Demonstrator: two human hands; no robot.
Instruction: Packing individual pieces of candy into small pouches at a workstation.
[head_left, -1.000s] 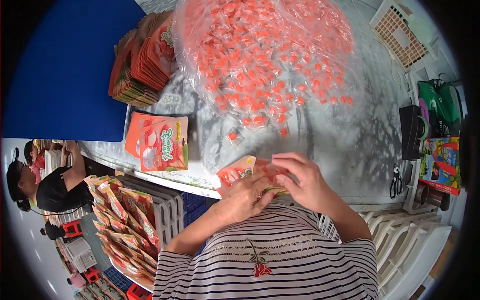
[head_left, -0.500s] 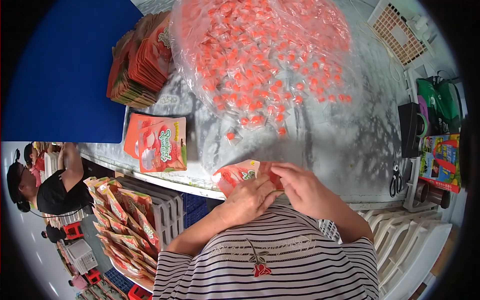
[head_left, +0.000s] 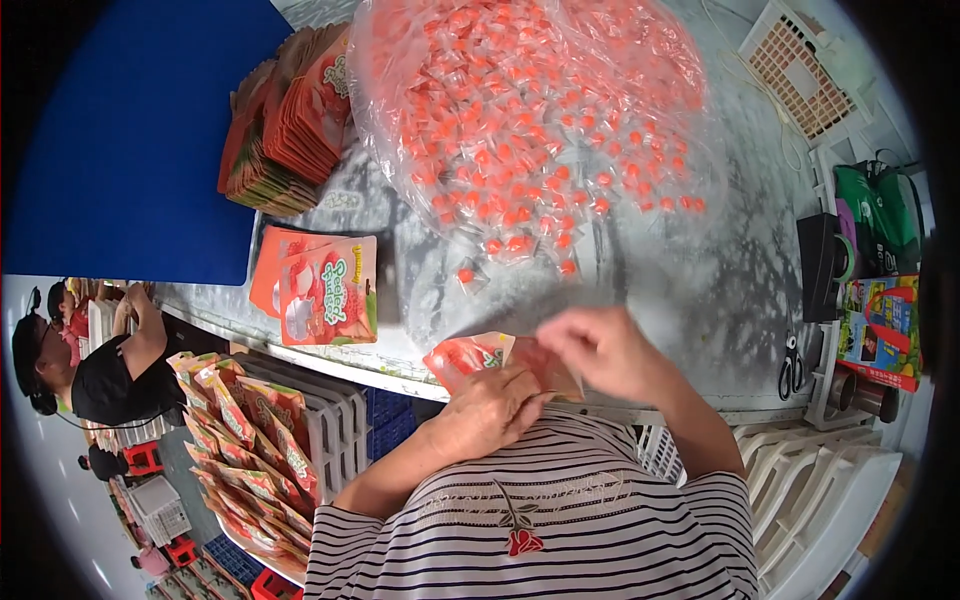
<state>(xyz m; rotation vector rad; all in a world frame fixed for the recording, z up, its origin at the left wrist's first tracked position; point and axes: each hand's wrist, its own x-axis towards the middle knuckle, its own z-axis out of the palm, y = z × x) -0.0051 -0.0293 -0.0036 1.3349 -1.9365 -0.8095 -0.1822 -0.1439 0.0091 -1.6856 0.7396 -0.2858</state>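
Observation:
At the table's front edge, close to my body, lies a red-and-tan printed candy pouch (head_left: pixel 462 362). My left hand (head_left: pixel 492 408) is closed on its near edge. Just right of and above the pouch is my right hand (head_left: pixel 608 350), its fingers smeared by motion, so their grip is unclear. Beyond my hands a big clear plastic bag (head_left: pixel 390 130) spills individually wrapped red candies (head_left: pixel 515 215) onto the table. To the left, a few flat pouches (head_left: pixel 330 292) overlap on the table, with a thick stack of pouches (head_left: pixel 300 115) behind them.
A blue panel (head_left: pixel 130 140) stands at the left. Below it, a crate is packed with filled pouches (head_left: pixel 245 450). Scissors (head_left: pixel 791 366) hang at the right edge, near a rack with a green bag (head_left: pixel 880 210). White trays (head_left: pixel 800 490) are stacked lower right. A co-worker (head_left: pixel 110 360) is at far left.
My right hand has lifted off the pouch, moving slightly up and right. The pouch's right part now shows, while my left hand stays on it. The whole view has shifted slightly.

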